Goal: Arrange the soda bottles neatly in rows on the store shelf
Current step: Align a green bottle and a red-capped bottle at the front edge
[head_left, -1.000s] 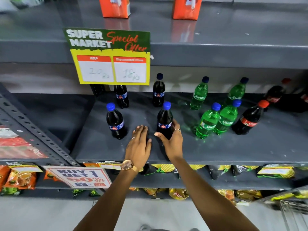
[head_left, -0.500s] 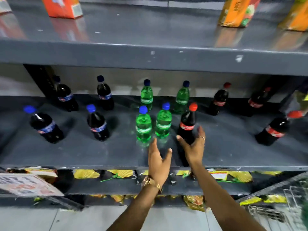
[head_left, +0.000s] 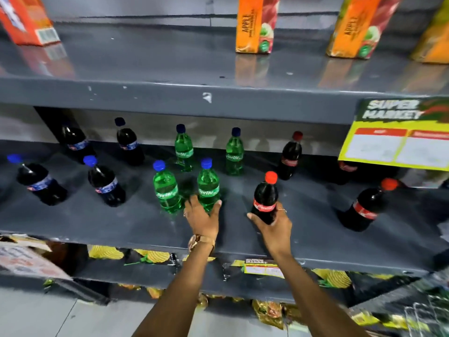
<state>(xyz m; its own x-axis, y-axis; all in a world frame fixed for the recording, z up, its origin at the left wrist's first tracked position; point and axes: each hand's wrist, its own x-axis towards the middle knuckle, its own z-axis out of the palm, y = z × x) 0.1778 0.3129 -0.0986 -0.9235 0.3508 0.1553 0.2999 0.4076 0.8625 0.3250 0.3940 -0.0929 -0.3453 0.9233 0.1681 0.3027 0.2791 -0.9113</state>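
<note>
Soda bottles stand in two rows on the grey middle shelf (head_left: pixel 121 224). My left hand (head_left: pixel 202 215) wraps the base of a green Sprite bottle (head_left: pixel 208 183) in the front row, right next to another green Sprite bottle (head_left: pixel 166 188). My right hand (head_left: pixel 273 223) grips the lower part of a red-capped cola bottle (head_left: pixel 265 198). Dark blue-capped bottles (head_left: pixel 104 182) stand to the left. Another red-capped cola bottle (head_left: pixel 366 205) leans at the far right. Two Sprite bottles (head_left: pixel 234 152) and a cola bottle (head_left: pixel 290 155) stand in the back row.
Orange apple juice cartons (head_left: pixel 256 25) stand on the shelf above. A yellow-green supermarket price sign (head_left: pixel 398 139) hangs at the right, hiding part of a bottle behind it. Snack packets (head_left: pixel 104 251) fill the shelf below. A wire basket (head_left: pixel 427 314) shows at the bottom right.
The view and both hands shifted right along the shelf, from the blue-capped dark bottles to the Sprite and cola. My left hand closed on a Sprite bottle, my right on the cola bottle.
</note>
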